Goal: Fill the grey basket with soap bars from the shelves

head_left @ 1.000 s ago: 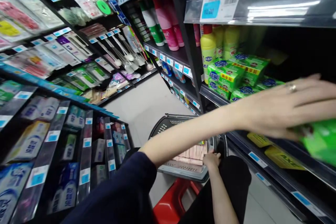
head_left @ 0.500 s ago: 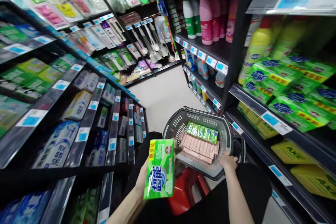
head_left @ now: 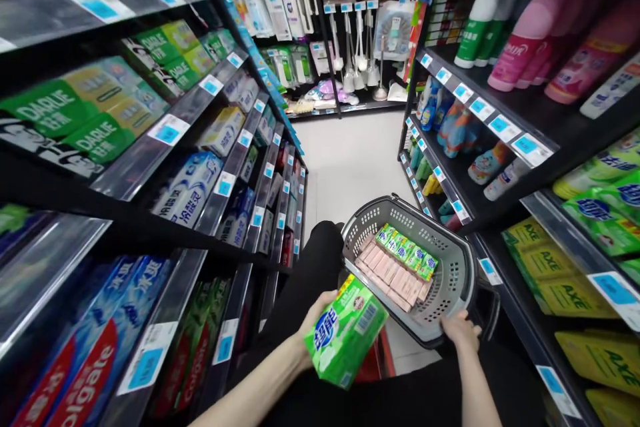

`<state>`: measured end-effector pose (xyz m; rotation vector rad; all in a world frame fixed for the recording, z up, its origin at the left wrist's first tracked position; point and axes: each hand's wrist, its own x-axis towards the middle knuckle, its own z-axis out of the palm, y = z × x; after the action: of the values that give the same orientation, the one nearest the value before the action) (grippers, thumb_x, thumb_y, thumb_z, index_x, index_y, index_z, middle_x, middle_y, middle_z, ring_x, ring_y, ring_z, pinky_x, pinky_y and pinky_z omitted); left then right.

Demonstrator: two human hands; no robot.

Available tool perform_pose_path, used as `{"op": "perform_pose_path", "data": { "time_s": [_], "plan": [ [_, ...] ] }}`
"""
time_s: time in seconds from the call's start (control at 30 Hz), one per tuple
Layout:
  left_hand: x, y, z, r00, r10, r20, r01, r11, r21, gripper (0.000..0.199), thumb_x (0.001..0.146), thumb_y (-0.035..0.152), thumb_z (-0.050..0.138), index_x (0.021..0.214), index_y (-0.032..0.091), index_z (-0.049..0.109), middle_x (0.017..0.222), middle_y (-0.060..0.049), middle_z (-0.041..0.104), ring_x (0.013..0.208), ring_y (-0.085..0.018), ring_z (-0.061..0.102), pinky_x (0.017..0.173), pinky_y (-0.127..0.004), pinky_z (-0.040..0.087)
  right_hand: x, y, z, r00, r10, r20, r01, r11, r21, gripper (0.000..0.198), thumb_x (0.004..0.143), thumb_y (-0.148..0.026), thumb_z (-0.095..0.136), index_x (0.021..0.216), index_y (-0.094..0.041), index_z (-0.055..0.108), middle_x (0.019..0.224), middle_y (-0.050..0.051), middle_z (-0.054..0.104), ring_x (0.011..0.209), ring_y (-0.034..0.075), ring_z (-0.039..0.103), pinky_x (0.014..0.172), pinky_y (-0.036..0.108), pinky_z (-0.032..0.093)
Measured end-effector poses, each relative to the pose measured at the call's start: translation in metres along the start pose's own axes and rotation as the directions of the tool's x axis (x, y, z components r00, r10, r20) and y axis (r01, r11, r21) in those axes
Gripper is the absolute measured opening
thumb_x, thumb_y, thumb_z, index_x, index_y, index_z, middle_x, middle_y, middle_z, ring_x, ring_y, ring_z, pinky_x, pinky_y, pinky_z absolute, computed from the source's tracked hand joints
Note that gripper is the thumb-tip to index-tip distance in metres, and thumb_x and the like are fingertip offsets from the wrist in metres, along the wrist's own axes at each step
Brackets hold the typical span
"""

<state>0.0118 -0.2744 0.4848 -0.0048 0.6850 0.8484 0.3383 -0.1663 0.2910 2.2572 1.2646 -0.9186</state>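
Grey basket (head_left: 453,280), green packs (head_left: 406,252), pink boxes (head_left: 390,271) inside

**Aisle of a self-service shop**

This is a shop, seen from a narrow aisle whose pale floor (head_left: 340,153) runs up the centre of the frame. Black shelves (head_left: 135,170) line both sides, their front edges set with blue-and-white price tags (head_left: 169,129). Goods sit in repeated rows by brand: DARLIE boxes (head_left: 50,107) at the left, Colgate boxes (head_left: 83,373) at the lower left, pink bottles (head_left: 525,40) at the upper right, yellow AXE packs (head_left: 565,280) at the right. Packaged wares (head_left: 277,10) hang at top centre. A grey shopping basket (head_left: 455,280) holding small packs (head_left: 407,250) is right of lower centre.
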Motion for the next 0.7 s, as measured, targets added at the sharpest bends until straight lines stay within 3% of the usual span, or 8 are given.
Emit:
{"op": "perform_pose_path", "data": {
  "time_s": [0.13, 0.3, 0.43, 0.6, 0.7],
  "plan": [
    [0.008, -0.012, -0.005, 0.994, -0.108, 0.000, 0.108, 0.992, -0.062, 0.052, 0.068, 0.060, 0.079, 0.088, 0.012, 0.074, 0.087, -0.009, 0.076, 0.086, -0.027, 0.071, 0.091, -0.037, 0.051, -0.001, 0.002, 0.003, 1.000, 0.004, -0.005, -0.005, 0.999, -0.033, 0.062, 0.095, -0.049, 0.041, 0.140, -0.005, 0.039, 0.145, 0.027, 0.045, 0.141, 0.036, 0.037, 0.104, 0.043, 0.037],
    [0.018, -0.017, 0.000, 0.998, -0.052, -0.023, 0.050, 0.994, -0.097, 0.050, 0.082, 0.059, 0.067, 0.101, 0.012, 0.073, 0.089, -0.009, 0.075, 0.090, -0.028, 0.071, 0.101, -0.042, 0.047, 0.000, 0.004, 0.005, 1.000, 0.010, -0.004, -0.010, 0.999, -0.052, 0.065, 0.095, -0.049, 0.040, 0.141, -0.003, 0.035, 0.145, 0.027, 0.044, 0.141, 0.038, 0.034, 0.103, 0.040, 0.037],
    [0.021, -0.010, 0.006, 0.999, -0.053, -0.002, 0.053, 0.997, -0.058, 0.044, 0.088, 0.048, 0.062, 0.103, 0.008, 0.072, 0.092, -0.013, 0.075, 0.090, -0.026, 0.070, 0.095, -0.037, 0.049, 0.000, 0.004, 0.004, 1.000, 0.007, 0.000, -0.007, 0.998, -0.056, 0.065, 0.096, -0.049, 0.041, 0.141, -0.002, 0.034, 0.145, 0.026, 0.043, 0.140, 0.038, 0.033, 0.103, 0.039, 0.037],
    [0.023, -0.010, 0.001, 0.994, -0.080, -0.078, 0.081, 0.997, 0.006, 0.032, 0.080, 0.039, 0.066, 0.084, 0.009, 0.073, 0.087, -0.013, 0.074, 0.085, -0.026, 0.069, 0.082, -0.032, 0.051, 0.001, 0.004, 0.004, 1.000, 0.008, 0.005, -0.008, 0.999, -0.048, 0.064, 0.095, -0.049, 0.041, 0.140, -0.003, 0.035, 0.145, 0.026, 0.043, 0.140, 0.038, 0.033, 0.102, 0.039, 0.037],
    [0.023, -0.012, -0.004, 0.985, -0.169, -0.038, 0.170, 0.985, 0.034, 0.047, 0.074, 0.053, 0.068, 0.093, 0.011, 0.072, 0.093, -0.014, 0.074, 0.085, -0.030, 0.068, 0.082, -0.041, 0.053, 0.001, 0.004, 0.004, 1.000, 0.015, 0.001, -0.015, 0.999, -0.036, 0.066, 0.094, -0.049, 0.042, 0.140, -0.003, 0.035, 0.146, 0.026, 0.042, 0.140, 0.039, 0.031, 0.103, 0.040, 0.037]
  ]
}}
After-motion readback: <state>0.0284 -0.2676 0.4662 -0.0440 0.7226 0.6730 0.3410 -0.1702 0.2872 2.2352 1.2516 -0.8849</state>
